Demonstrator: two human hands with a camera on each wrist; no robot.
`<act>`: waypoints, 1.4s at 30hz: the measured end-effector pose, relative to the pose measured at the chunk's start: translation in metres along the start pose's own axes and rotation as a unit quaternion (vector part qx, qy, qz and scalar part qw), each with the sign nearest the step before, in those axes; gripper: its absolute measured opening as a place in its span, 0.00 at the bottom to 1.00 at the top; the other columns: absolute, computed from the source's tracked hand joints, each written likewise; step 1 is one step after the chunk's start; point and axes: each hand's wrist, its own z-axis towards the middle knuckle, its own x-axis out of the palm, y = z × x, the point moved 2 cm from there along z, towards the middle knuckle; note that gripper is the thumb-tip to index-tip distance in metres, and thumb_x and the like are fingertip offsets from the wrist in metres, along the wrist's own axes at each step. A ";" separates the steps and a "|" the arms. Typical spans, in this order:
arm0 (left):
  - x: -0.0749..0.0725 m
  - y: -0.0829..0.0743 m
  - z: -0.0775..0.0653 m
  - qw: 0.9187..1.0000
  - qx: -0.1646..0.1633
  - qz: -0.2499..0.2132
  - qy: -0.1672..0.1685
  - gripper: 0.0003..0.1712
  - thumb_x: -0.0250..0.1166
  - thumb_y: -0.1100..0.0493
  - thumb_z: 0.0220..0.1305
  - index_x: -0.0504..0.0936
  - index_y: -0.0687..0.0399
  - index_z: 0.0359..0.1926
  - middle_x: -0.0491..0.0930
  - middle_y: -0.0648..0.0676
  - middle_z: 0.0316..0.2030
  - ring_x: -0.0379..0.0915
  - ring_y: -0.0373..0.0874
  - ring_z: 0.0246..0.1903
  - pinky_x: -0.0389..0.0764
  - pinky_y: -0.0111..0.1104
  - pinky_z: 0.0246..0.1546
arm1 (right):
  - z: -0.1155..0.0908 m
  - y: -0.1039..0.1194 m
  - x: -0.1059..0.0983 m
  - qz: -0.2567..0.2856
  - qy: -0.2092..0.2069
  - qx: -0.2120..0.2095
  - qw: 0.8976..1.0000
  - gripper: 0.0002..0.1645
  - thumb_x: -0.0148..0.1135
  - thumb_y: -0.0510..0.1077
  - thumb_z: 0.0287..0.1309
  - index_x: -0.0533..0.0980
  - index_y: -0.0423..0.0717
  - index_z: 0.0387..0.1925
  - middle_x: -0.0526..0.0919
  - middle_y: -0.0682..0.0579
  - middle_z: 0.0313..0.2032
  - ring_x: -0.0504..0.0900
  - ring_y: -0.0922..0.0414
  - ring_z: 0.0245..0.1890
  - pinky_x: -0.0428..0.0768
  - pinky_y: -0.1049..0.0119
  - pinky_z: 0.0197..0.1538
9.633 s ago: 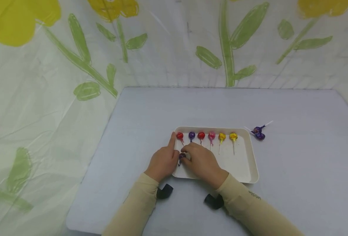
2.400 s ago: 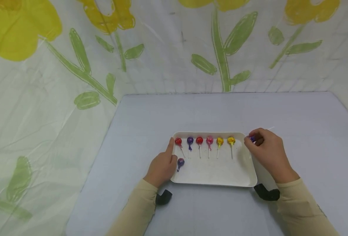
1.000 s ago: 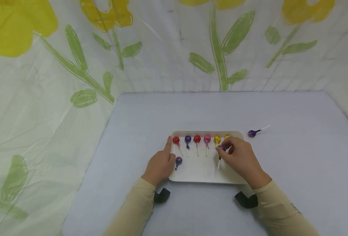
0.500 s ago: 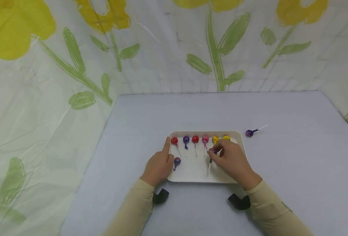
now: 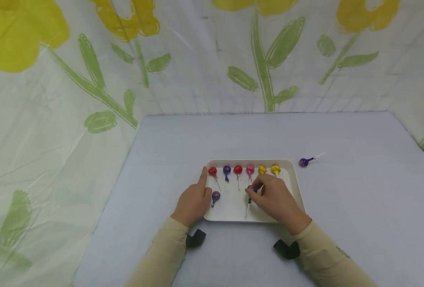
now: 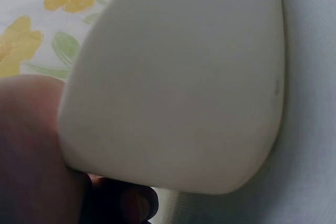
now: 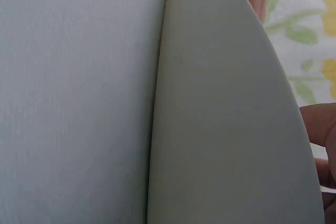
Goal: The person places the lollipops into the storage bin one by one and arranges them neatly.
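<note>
In the head view, a white tray (image 5: 295,187) lies on the table with a back row of lollipops: red (image 5: 212,170), purple (image 5: 227,170), red, pink (image 5: 250,169) and two yellow. Another purple lollipop (image 5: 215,195) lies below the first red one. My left hand (image 5: 192,204) holds the tray's left edge, index finger stretched along the rim, thumb over it. My right hand (image 5: 278,200) pinches a purple lollipop (image 5: 249,200) by its head, stick toward me, over the tray's middle. The wrist views mostly show the tray's outer wall (image 6: 178,77).
One more purple lollipop (image 5: 304,162) lies on the table (image 5: 355,191) beyond the tray's right corner, stick pointing right. Black wrist pieces (image 5: 196,239) stick out at both sleeves. A white sheet with painted flowers (image 5: 197,79) hangs behind and left of the table.
A purple lollipop was left at the tray's lower left. My right hand then picked up another from the table's right and carried it left over the tray. My left hand stays at the rim.
</note>
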 end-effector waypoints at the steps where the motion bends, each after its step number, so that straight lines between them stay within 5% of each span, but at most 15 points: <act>1: -0.001 0.000 0.000 1.000 0.002 -0.001 -0.003 0.40 0.48 0.54 0.77 0.50 0.55 0.85 0.66 0.51 0.17 0.61 0.45 0.18 0.66 0.38 0.24 | 0.000 0.001 0.001 -0.001 0.001 -0.002 1.000 0.07 0.75 0.44 0.62 0.84 0.46 0.36 0.85 0.55 0.30 0.74 0.59 0.26 0.77 0.68 0.28; 42: 0.000 -0.012 -0.002 1.000 0.004 -0.008 0.005 0.40 0.48 0.54 0.77 0.50 0.55 0.85 0.65 0.50 0.17 0.61 0.45 0.18 0.65 0.38 0.24 | 0.004 0.015 0.025 -0.037 0.022 -0.036 0.998 0.10 0.78 0.47 0.59 0.83 0.50 0.32 0.83 0.59 0.28 0.72 0.62 0.25 0.75 0.69 0.30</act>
